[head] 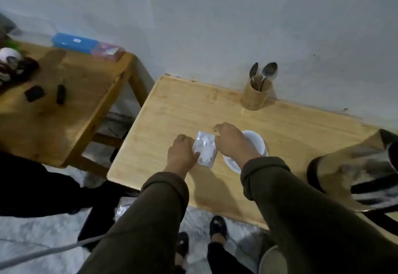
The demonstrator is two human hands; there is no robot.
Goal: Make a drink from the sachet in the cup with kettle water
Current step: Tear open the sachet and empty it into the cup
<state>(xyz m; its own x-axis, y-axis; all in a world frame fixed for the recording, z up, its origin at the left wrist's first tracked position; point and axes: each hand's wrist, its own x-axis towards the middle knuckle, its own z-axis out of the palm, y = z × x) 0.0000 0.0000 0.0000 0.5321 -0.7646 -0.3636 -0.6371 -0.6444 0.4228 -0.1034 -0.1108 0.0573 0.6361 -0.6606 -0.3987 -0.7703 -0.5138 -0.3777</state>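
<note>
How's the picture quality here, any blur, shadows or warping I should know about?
Head view: soft throughout, with the kettle at the right edge smeared by blur; wide-angle warping bends the table edges; dim, even light, the arms casting faint shadows on the wood below the sachet; the left hand and right hand hold it, print unreadable; no strong glare on the cup.

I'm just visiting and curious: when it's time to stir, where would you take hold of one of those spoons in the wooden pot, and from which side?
Grip a spoon by its bowl or the neck just below, coming down from above. The spoons stand handle-down in the wooden holder, so only the bowls stick out. The wall is close behind, so approach from the table's front.
</note>
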